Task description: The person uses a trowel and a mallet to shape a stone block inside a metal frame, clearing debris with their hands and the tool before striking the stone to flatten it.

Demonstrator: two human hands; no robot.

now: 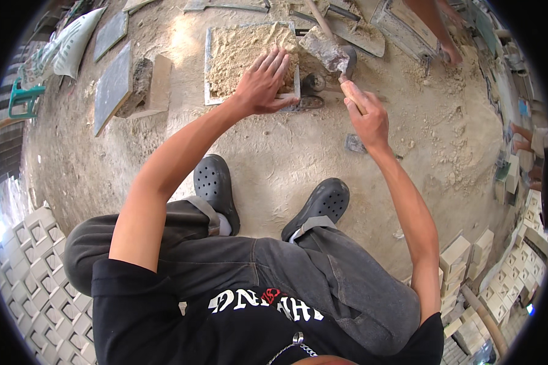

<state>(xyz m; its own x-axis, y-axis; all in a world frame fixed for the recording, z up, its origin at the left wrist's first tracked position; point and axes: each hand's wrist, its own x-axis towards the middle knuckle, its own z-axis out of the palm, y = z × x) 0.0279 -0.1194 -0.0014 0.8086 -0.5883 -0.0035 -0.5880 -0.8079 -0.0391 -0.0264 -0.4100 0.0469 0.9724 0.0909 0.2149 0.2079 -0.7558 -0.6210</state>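
A square metal mould (208, 67) filled with sandy mix lies on the dusty ground ahead of my feet. My left hand (263, 82) rests flat on the sand at the mould's near right corner, fingers spread. My right hand (366, 118) is closed around the wooden handle of a trowel (333, 56), whose cement-caked blade sits just right of the mould, beside a small round dark object (313, 82).
Grey slabs (112, 85) and a block lie to the left, with sacks (73, 42) beyond. Moulded blocks are stacked at lower left (36, 267) and lower right (469, 261). Another person's arm (435, 27) reaches to a metal frame at upper right. A stone (354, 143) lies near my right hand.
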